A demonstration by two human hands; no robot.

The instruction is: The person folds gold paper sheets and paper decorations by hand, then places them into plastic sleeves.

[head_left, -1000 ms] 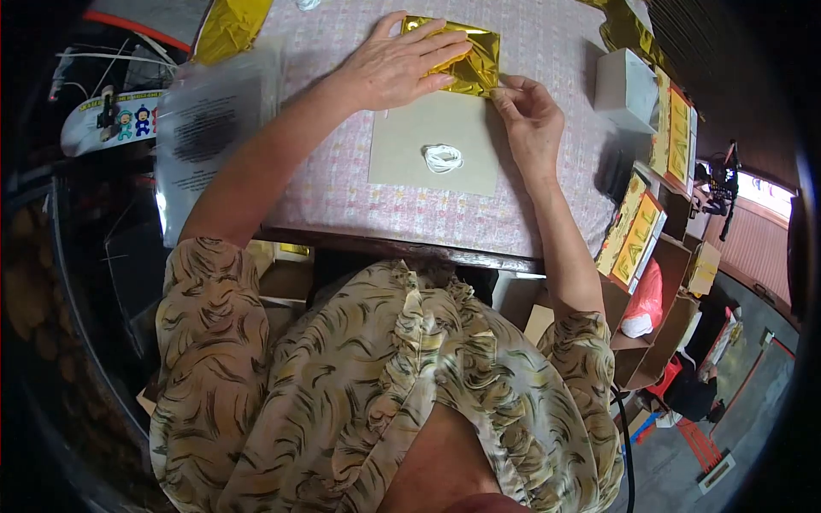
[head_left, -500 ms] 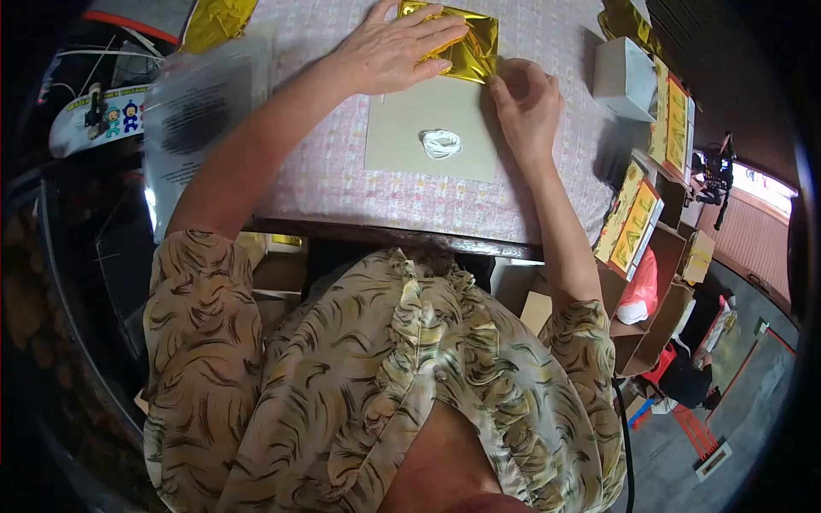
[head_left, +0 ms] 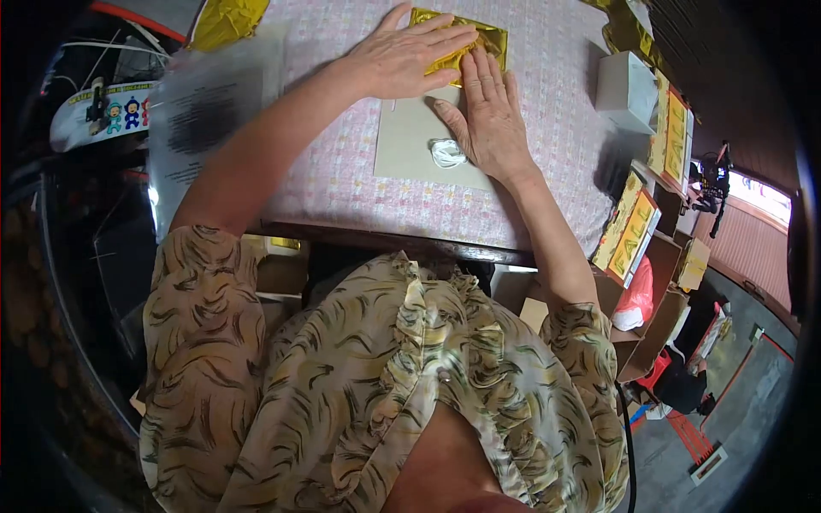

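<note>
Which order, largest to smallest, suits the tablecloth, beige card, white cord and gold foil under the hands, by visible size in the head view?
1. Tablecloth
2. Beige card
3. Gold foil (partly covered, like the card)
4. White cord

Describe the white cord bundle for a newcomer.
On the pink-checked tablecloth, find the beige card by the gold foil. The white cord bundle lies on it, beside the right hand; its stringy loops set it apart from flat card and shiny foil.
</note>
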